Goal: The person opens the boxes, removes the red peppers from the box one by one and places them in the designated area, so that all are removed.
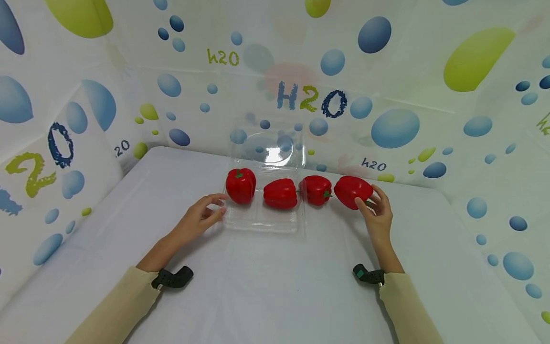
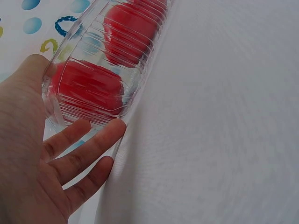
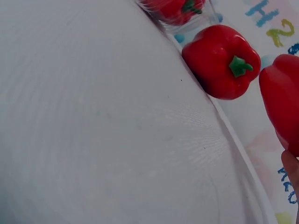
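Note:
My right hand (image 1: 378, 217) holds a red bell pepper (image 1: 352, 191) at its stem end, thumb in front and fingers behind. That pepper also shows at the edge of the right wrist view (image 3: 282, 102). Just left of it lies another red bell pepper (image 1: 317, 190), with a green stem (image 3: 239, 66). A clear plastic clamshell box (image 1: 259, 224) has its lid raised at the back. Inside are an upright red pepper (image 1: 240, 185) and one lying sideways (image 1: 280, 194). My left hand (image 2: 60, 172), fingers spread and fairly straight, touches the left end of the box.
A white cloth (image 1: 275, 286) covers the table. Behind it and along both sides hangs a white curtain (image 1: 266, 28) with blue and green drops and H2O lettering. The transparent raised lid (image 1: 266, 143) stands close in front of the curtain.

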`<state>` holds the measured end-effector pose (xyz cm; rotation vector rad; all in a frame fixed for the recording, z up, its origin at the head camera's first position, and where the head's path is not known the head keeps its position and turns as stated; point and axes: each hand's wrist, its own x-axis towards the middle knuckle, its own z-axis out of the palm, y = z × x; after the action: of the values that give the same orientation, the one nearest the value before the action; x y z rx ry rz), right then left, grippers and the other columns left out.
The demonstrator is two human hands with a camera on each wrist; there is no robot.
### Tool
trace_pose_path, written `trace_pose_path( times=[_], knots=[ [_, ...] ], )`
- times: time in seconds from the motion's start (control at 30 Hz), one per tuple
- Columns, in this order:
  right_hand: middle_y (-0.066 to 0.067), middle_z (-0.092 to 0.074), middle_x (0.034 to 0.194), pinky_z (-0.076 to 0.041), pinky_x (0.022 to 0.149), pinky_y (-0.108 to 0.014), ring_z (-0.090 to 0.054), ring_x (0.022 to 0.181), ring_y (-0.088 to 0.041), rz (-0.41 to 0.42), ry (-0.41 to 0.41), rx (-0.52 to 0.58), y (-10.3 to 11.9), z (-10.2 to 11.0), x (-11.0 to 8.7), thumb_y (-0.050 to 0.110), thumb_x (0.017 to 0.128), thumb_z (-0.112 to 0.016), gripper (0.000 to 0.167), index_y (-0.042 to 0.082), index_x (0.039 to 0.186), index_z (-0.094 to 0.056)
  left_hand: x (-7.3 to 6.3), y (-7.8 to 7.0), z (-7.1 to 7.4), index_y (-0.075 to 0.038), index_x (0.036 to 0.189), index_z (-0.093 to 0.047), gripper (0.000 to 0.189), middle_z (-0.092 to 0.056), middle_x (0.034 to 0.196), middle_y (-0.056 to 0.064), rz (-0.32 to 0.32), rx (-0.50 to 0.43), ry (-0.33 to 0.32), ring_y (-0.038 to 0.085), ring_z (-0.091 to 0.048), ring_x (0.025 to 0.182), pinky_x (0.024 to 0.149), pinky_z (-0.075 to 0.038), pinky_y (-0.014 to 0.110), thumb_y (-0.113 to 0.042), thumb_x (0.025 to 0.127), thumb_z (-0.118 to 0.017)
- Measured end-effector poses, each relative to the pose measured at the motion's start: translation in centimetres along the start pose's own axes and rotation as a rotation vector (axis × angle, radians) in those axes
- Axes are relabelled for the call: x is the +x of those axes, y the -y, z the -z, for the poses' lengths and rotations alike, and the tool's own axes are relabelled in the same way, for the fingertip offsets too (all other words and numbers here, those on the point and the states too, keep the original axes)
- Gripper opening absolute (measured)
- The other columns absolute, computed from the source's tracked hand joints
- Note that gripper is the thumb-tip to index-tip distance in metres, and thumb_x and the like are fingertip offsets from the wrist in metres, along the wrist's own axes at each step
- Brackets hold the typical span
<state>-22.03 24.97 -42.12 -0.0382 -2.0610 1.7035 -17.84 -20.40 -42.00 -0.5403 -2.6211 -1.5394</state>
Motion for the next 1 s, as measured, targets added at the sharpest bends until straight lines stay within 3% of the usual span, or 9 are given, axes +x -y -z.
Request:
trace_pose_path(
  times=[0.23,0.47,0.63,1.0],
  knots=[
    [-0.010,-0.054,0.131,-0.049,0.080,-0.010,-0.056,0.103,-0.012,-0.044,0.027,-0.004,0.3,0.1,-0.1,0.016,0.090,-0.070,0.059,0.017,0.144,-0.046,0.0,0.0,0.0,-0.004,0.136,-0.049,0.041,-0.056,0.120,0.021,-0.014,-0.007,0.001,0.028,-0.067,0.087,0.074,-0.052,0.018,-0.012,0.097,-0.059],
    [-0.017,-0.051,0.134,-0.047,0.080,-0.008,-0.055,0.101,-0.012,-0.095,0.076,-0.057,1.8,0.0,-0.9,0.014,0.091,-0.068,0.061,0.010,0.146,-0.042,0.0,0.1,0.1,-0.004,0.137,-0.048,0.041,-0.056,0.120,0.021,-0.005,-0.005,0.006,0.027,-0.067,0.088,0.074,-0.053,0.019,-0.014,0.098,-0.059],
    [-0.012,-0.052,0.136,-0.046,0.082,-0.007,-0.053,0.103,-0.011,-0.122,0.097,-0.075,0.1,0.1,-0.3,0.020,0.091,-0.069,0.063,0.018,0.147,-0.041,0.0,0.1,0.2,-0.004,0.136,-0.048,0.041,-0.056,0.119,0.019,-0.007,-0.001,0.001,0.027,-0.067,0.087,0.074,-0.053,0.019,-0.014,0.098,-0.058],
    [-0.013,-0.050,0.137,-0.045,0.083,-0.008,-0.052,0.108,-0.015,-0.138,0.161,-0.139,-1.1,0.2,-0.3,0.026,0.091,-0.069,0.065,0.018,0.148,-0.038,-0.1,0.0,0.1,-0.004,0.137,-0.048,0.042,-0.056,0.121,0.020,0.003,-0.009,0.004,0.028,-0.067,0.088,0.074,-0.053,0.019,-0.012,0.098,-0.059]
  ],
)
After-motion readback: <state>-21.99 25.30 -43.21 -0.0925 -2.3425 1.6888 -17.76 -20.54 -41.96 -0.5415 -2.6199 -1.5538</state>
